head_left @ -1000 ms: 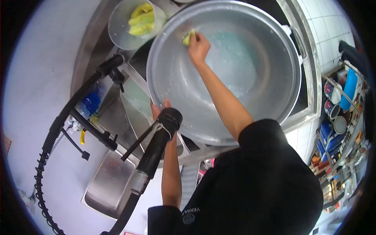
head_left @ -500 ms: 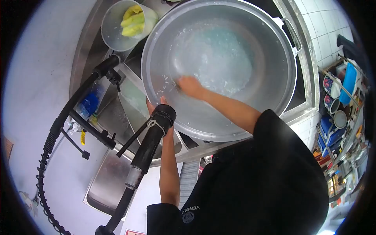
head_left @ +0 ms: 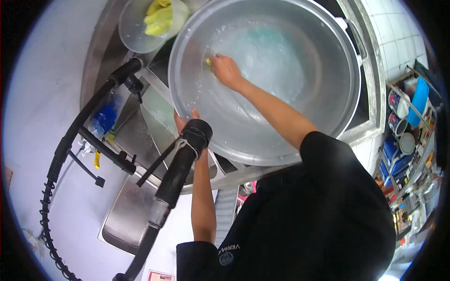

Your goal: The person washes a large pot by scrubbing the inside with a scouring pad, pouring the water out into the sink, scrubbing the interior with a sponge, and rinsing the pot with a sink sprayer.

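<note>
A large, wide metal pot (head_left: 328,103) sits over the sink, soapy suds and greenish water lying on its bottom. My right hand (head_left: 226,70) is inside it, closed around a scouring sponge (head_left: 209,62) pressed to the inner wall at the left; only a small yellow-green edge of the sponge shows. At the pot's lower-left rim, my left hand (head_left: 180,122) grips the edge, thumb over the inside and fingers outside. A black spray hose nozzle (head_left: 196,133) hides part of that hand and wrist.
A clear plastic tub (head_left: 136,28) with yellow gloves (head_left: 158,19) stands at upper left. The black faucet arm (head_left: 84,117) and its coiled spring hose cross the left side. A steel basin (head_left: 126,215) lies below. Shelves of kitchenware (head_left: 405,140) line the right.
My right hand has moved up along the pot's inner left wall, bringing the sponge's edge into sight. My left hand stays on the rim. The view has shifted slightly.
</note>
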Available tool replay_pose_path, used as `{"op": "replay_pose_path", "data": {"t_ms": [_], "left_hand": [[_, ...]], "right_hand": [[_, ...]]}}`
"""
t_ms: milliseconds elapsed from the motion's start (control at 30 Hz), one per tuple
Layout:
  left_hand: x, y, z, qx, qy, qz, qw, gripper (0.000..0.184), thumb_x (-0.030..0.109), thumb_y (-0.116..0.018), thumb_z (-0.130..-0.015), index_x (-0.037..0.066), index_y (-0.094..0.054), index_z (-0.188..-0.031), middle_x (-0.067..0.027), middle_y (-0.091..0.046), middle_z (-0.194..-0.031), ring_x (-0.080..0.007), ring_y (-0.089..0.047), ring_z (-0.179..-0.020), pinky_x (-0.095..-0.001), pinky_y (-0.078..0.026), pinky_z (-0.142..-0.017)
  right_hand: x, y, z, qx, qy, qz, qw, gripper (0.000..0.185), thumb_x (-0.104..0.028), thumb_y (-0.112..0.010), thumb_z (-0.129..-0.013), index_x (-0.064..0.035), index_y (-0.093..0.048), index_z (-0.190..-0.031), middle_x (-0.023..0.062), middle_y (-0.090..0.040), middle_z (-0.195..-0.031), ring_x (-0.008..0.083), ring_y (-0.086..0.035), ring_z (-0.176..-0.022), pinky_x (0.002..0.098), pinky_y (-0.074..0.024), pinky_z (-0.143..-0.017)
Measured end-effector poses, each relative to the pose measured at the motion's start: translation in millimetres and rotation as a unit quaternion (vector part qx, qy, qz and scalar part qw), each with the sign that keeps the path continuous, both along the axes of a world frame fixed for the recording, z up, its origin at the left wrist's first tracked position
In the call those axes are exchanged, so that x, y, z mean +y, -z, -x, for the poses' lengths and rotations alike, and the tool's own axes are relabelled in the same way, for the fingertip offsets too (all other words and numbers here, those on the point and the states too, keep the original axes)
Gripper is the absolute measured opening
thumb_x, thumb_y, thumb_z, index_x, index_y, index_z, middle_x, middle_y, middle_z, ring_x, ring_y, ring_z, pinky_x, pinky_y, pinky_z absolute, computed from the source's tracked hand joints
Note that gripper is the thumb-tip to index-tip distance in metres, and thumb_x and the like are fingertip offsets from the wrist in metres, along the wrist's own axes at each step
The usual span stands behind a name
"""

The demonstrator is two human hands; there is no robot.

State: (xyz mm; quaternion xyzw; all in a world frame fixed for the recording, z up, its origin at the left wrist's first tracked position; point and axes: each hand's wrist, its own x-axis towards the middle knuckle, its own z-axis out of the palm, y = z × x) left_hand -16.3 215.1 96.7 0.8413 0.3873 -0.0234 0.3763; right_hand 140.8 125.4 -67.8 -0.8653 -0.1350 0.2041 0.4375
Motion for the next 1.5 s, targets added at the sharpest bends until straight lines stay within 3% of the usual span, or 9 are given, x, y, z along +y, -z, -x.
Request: {"op": "replay_pose_path", "data": {"t_ms": [133, 300, 367, 667, 767, 1000, 1167, 1367, 1500], "left_hand": [[1, 2, -10, 0.027, -0.006, -0.031, 0.999, 0.057, 0.016, -0.06, -0.092, -0.002, -0.035, -0.14, -0.0187, -0.053, -0.126, -0.0283, -0.053, -0.111, -0.0367, -0.038, -0.101], [7, 16, 2, -0.019, -0.017, -0.018, 1.0, 0.059, 0.017, -0.058, -0.092, -0.004, -0.032, -0.14, -0.0204, -0.053, -0.122, -0.0294, -0.054, -0.108, -0.0381, -0.04, -0.098], [3, 6, -5, -0.002, 0.021, -0.025, 0.999, 0.058, 0.016, -0.058, -0.091, -0.005, -0.032, -0.14, -0.0219, -0.052, -0.122, -0.031, -0.054, -0.109, -0.0392, -0.04, -0.098], [-3, 0, -5, 0.007, 0.06, -0.111, 0.992, 0.058, 0.02, -0.055, -0.092, -0.005, -0.032, -0.14, -0.0271, -0.052, -0.122, -0.0381, -0.053, -0.11, -0.0429, -0.038, -0.1], [-1, 0, -2, 0.048, 0.035, -0.098, 0.993, 0.056, 0.029, -0.048, -0.098, -0.007, -0.035, -0.138, -0.027, -0.046, -0.134, -0.0355, -0.046, -0.121, -0.0402, -0.03, -0.107], [7, 13, 12, -0.015, 0.047, -0.141, 0.989, 0.049, 0.028, -0.033, -0.104, -0.009, -0.038, -0.136, -0.0263, -0.042, -0.14, -0.0341, -0.041, -0.128, -0.0392, -0.027, -0.111], [7, 17, 16, -0.009, 0.013, -0.115, 0.993, 0.056, 0.034, -0.031, -0.104, -0.011, -0.037, -0.137, -0.0256, -0.039, -0.143, -0.0333, -0.039, -0.131, -0.0389, -0.025, -0.112], [9, 20, 12, -0.037, -0.047, -0.042, 0.997, 0.055, 0.035, -0.037, -0.103, -0.01, -0.042, -0.134, -0.0219, -0.047, -0.137, -0.0297, -0.044, -0.125, -0.038, -0.03, -0.108], [25, 26, 22, 0.005, 0.18, -0.233, 0.956, 0.048, 0.032, -0.044, -0.102, -0.007, -0.048, -0.129, -0.0205, -0.052, -0.131, -0.0269, -0.049, -0.118, -0.0361, -0.035, -0.103]], "right_hand": [[-37, -5, 126, 0.081, -0.056, -0.156, 0.983, 0.012, -0.003, -0.057, -0.077, -0.004, -0.063, -0.087, 0.0194, -0.063, -0.085, 0.0398, -0.061, -0.078, 0.0485, -0.0483, -0.07], [-38, 29, 127, 0.199, -0.339, -0.002, 0.919, 0.017, -0.013, -0.062, -0.072, -0.0018, -0.063, -0.085, 0.0207, -0.066, -0.091, 0.0387, -0.064, -0.091, 0.0481, -0.0488, -0.077], [20, -40, 53, 0.096, 0.012, -0.067, 0.993, 0.019, -0.013, -0.059, -0.072, 0.0018, -0.06, -0.084, 0.0233, -0.066, -0.079, 0.0366, -0.067, -0.08, 0.0479, -0.05, -0.068], [-8, -10, 99, 0.069, -0.153, -0.1, 0.981, 0.016, -0.005, -0.055, -0.077, -0.0049, -0.059, -0.092, 0.0213, -0.062, -0.08, 0.0394, -0.063, -0.077, 0.0455, -0.0488, -0.066], [23, -82, 28, 0.181, 0.131, -0.16, 0.962, 0.022, -0.007, -0.057, -0.076, -0.0078, -0.062, -0.098, 0.0191, -0.064, -0.091, 0.0375, -0.062, -0.087, 0.0455, -0.0492, -0.075], [-34, -29, 124, 0.184, -0.198, -0.124, 0.955, 0.022, -0.02, -0.064, -0.077, -0.0038, -0.058, -0.09, 0.0213, -0.061, -0.085, 0.0421, -0.06, -0.086, 0.0488, -0.0487, -0.074], [15, -113, 56, 0.157, 0.052, -0.242, 0.956, 0.028, -0.015, -0.057, -0.083, -0.0095, -0.063, -0.109, 0.0172, -0.065, -0.097, 0.0359, -0.062, -0.097, 0.0451, -0.0488, -0.087], [-10, -37, 96, 0.186, -0.225, 0.011, 0.956, 0.02, -0.011, -0.058, -0.077, -0.0054, -0.066, -0.095, 0.0189, -0.068, -0.099, 0.038, -0.066, -0.092, 0.0479, -0.0526, -0.079], [18, -86, 63, 0.124, 0.13, -0.201, 0.963, 0.012, -0.012, -0.057, -0.078, -0.0069, -0.061, -0.089, 0.0179, -0.064, -0.084, 0.0381, -0.063, -0.084, 0.0506, -0.0486, -0.073]]}}
